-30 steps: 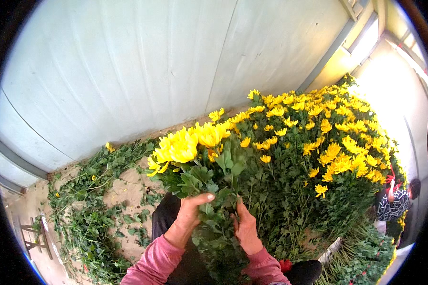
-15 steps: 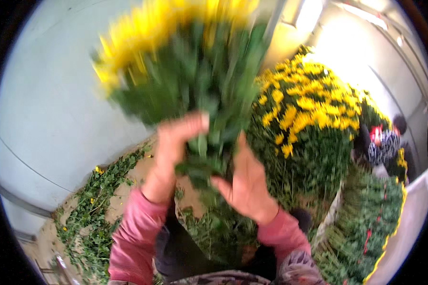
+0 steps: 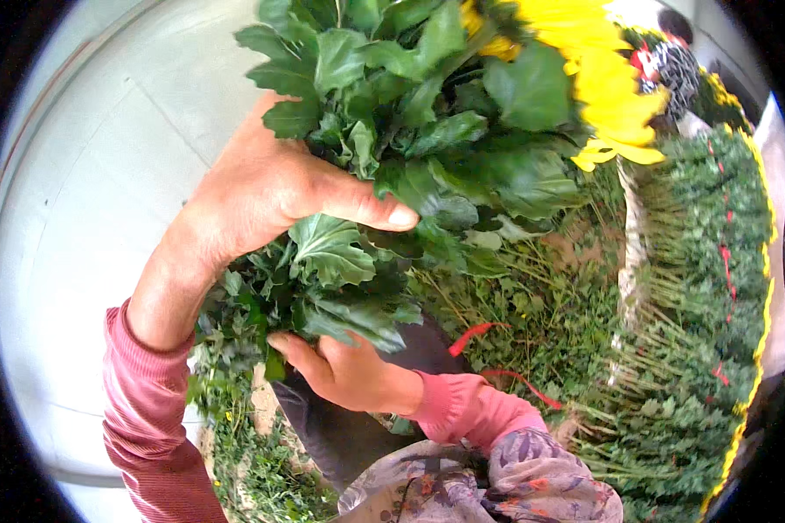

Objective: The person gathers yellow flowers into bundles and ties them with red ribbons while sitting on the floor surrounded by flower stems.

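A leafy bunch of yellow chrysanthemums (image 3: 445, 131) lies tilted across my view, its flower heads toward the upper right. My left hand (image 3: 275, 187) is closed round the stems below the blooms, its thumb across the leaves. Lower down, my right hand (image 3: 349, 370) grips the bunch's leafy lower part, thumb showing and most fingers hidden by leaves. Close to the right hand is a red ribbon (image 3: 475, 338); whether it is held or hangs loose I cannot tell.
Many chrysanthemum bunches (image 3: 689, 288) lie stacked at the right, bound with red ties, their yellow heads along the outer edge. Cut stems and leaves (image 3: 532, 305) litter the ground. A pale curved wall (image 3: 105, 218) rises at the left. Another person (image 3: 672, 74) crouches at the far right.
The bunch has come closer and tipped, its blooms swinging from upper left to upper right. My right hand has moved down and left, below my left hand. The red ribbon now shows.
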`<state>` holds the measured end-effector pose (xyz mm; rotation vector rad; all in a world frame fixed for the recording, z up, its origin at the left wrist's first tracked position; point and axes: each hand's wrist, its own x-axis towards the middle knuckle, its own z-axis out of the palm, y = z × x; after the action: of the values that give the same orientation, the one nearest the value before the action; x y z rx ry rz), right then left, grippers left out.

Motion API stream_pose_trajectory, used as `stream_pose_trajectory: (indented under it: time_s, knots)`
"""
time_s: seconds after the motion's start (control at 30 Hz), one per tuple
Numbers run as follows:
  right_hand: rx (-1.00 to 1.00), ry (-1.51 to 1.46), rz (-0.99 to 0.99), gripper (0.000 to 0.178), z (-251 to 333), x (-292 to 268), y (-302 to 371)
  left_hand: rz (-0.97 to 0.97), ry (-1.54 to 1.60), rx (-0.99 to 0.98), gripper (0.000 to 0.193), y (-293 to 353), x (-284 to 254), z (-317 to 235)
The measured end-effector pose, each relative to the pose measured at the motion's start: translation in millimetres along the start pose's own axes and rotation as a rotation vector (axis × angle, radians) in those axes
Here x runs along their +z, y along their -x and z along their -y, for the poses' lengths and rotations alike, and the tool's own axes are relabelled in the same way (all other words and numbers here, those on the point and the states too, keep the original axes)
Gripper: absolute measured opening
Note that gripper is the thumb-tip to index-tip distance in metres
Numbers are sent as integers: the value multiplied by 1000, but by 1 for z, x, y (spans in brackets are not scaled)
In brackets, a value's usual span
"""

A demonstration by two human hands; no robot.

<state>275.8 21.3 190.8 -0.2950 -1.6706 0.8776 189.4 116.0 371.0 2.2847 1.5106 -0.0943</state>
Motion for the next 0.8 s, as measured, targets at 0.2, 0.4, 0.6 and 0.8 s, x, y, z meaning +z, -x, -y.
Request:
stream_pose_trajectory:
  time_s: [0.2, 0.4, 0.6, 0.8]
  knots:
    - [-96, -183, -165, 33, 25, -20, -69, 64, -80, -88, 74, 6, -82, -118]
    - [-175, -337, -345, 37, 53, -6, -55, -111, 431, -34, 62, -2, -55, -119]
    - [708, -659, 266, 46, 5, 13, 141, 55, 1004, -164, 88, 10, 148, 13]
    - [1451, -952, 658, 73, -8, 21, 230, 72, 1010, -405, 68, 93, 325, 55]
